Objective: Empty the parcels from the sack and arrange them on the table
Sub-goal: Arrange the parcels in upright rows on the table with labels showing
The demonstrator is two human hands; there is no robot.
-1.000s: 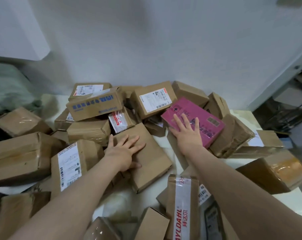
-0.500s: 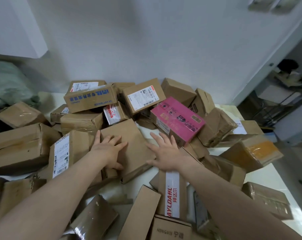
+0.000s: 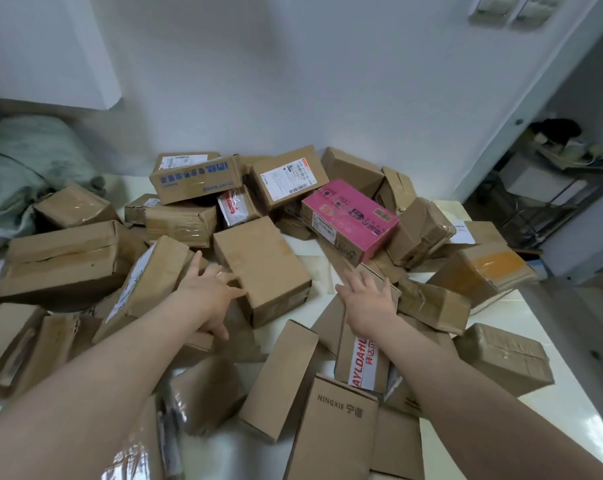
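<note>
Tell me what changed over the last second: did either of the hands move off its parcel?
The right hand left the pink box and drew back toward the person; it now lies open over brown parcels near the AYLDAHL-taped parcel. The left hand slid from the top of the plain brown box to its left edge, fingers against its side. The pile looks otherwise unchanged.

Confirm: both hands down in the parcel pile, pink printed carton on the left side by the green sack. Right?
One thing is wrong. The head view shows the pink printed carton right of centre, beyond the right hand, not by the green sack at far left. Both hands are in the pile, the left hand against a plain brown box.
</note>
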